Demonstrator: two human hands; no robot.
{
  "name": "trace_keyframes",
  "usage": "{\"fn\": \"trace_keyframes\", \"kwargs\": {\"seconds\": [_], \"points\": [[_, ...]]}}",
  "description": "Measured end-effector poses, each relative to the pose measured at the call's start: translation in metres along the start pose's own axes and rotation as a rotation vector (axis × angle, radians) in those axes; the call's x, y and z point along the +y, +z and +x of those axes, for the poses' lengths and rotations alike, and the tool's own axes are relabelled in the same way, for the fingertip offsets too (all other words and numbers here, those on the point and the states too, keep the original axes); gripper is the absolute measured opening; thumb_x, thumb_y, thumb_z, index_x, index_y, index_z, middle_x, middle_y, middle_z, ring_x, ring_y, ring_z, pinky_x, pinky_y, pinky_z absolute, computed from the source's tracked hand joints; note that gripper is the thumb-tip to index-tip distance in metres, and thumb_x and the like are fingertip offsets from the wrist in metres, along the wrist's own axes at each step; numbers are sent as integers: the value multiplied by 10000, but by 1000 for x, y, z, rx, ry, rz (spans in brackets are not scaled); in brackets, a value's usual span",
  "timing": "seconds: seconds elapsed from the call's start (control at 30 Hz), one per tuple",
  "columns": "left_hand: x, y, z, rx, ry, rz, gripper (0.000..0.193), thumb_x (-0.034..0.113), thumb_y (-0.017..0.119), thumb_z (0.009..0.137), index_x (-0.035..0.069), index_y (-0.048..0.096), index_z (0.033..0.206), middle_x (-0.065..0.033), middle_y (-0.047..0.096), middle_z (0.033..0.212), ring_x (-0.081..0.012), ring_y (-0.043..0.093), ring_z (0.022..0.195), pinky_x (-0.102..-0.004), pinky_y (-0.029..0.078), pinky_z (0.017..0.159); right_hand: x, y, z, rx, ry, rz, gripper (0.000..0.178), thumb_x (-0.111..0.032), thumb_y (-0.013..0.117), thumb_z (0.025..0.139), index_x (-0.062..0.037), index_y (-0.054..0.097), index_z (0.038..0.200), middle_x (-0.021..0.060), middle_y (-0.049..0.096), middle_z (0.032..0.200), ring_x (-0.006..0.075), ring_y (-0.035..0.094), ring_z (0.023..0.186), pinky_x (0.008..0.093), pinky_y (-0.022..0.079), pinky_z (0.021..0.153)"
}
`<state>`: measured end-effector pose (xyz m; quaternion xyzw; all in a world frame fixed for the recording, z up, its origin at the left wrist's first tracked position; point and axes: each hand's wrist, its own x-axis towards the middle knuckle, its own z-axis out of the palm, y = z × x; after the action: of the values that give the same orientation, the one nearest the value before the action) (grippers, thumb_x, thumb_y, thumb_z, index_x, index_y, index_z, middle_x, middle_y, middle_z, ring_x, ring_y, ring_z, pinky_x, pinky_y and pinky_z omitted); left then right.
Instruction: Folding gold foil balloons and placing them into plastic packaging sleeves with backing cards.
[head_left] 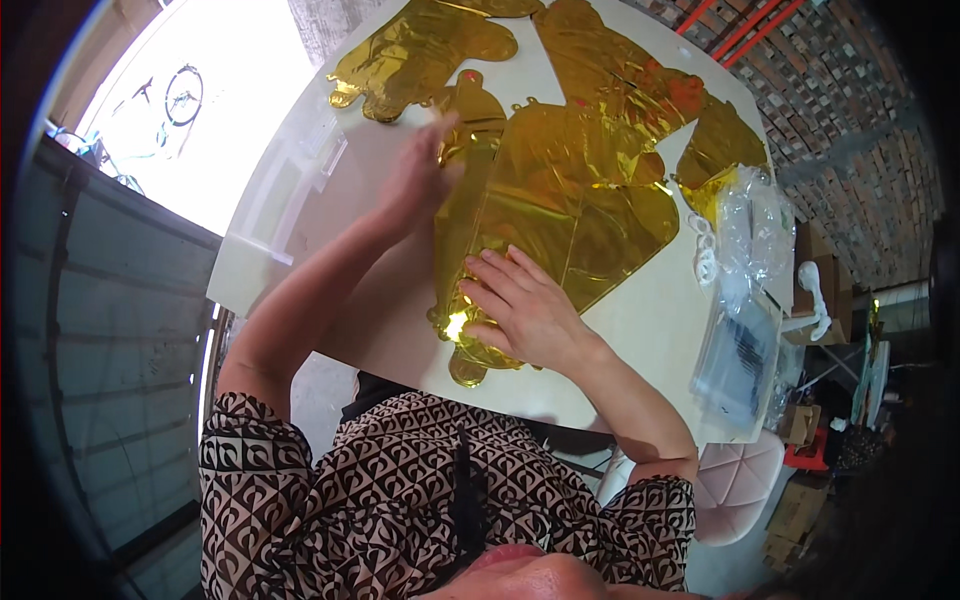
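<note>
A flat, uninflated gold foil balloon (530, 210) lies in front of me, its surface shiny and creased. My right hand (530, 310) rests palm down on its near part, fingers stretched and slightly apart. Close to the balloon's left edge, my left hand (422, 175) is smeared by motion near a narrow folded gold strip. Whether its fingers pinch the foil cannot be made out. Beneath the right hand, a small rounded foil tab (467, 368) reaches toward the table's near edge.
More gold foil pieces (425, 50) spread over the far side of the pale table (370, 310). Clear plastic bags (750, 230) and a flat plastic packet (740, 350) lie at right. Clear tape strips (262, 247) stick along the left edge. A pinkish stool (738, 485) stands at lower right.
</note>
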<state>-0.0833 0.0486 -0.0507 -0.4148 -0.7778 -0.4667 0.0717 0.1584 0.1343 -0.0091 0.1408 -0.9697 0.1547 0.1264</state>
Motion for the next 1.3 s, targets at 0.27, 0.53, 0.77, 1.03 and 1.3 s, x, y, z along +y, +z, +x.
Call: {"fn": "trace_keyframes", "kwargs": {"seconds": [0.27, 0.53, 0.77, 1.03, 1.3], "points": [[43, -24, 26, -123, -734, -784, 512, 142, 729, 869, -12, 531, 1316, -83, 665, 963, -115, 621, 735, -256, 479, 569, 2, -1, -1, -15, 20, 16, 469, -368, 703, 885, -61, 640, 1234, 155, 563, 1374, 323, 495, 1326, 492, 332, 1163], [34, -4, 29, -177, -335, -1027, 487, 113, 681, 897, -33, 529, 1336, -61, 688, 959, -84, 617, 725, -236, 484, 575, 2, -3, -1, -58, 37, 41, 474, -370, 705, 882, -88, 635, 1257, 157, 548, 1389, 329, 479, 1340, 504, 326, 1166], [45, 11, 28, -134, -312, -884, 473, 120, 633, 945, -51, 509, 1368, -53, 695, 997, -112, 638, 790, -235, 527, 699, -4, -5, 1, -62, 17, 25, 479, -383, 706, 878, -91, 646, 1252, 157, 558, 1373, 329, 494, 1322, 511, 326, 1165], [20, 33, 13, -162, -195, -805, 382, 106, 624, 911, 26, 597, 1283, -81, 632, 1130, -174, 631, 989, -287, 535, 798, -5, -5, 2, -50, 10, 50, 453, -381, 709, 875, -84, 662, 1214, 154, 583, 1320, 328, 503, 1311, 514, 325, 1164], [47, 33, 9, -266, 612, 90, 256, 175, 645, 875, 125, 723, 1114, -102, 634, 1170, -296, 570, 1140, -418, 447, 1000, -3, -11, 1, 224, -113, -67, 343, -158, 748, 816, -80, 687, 1145, 77, 642, 1209, 269, 612, 1137, 456, 469, 1057]]}}
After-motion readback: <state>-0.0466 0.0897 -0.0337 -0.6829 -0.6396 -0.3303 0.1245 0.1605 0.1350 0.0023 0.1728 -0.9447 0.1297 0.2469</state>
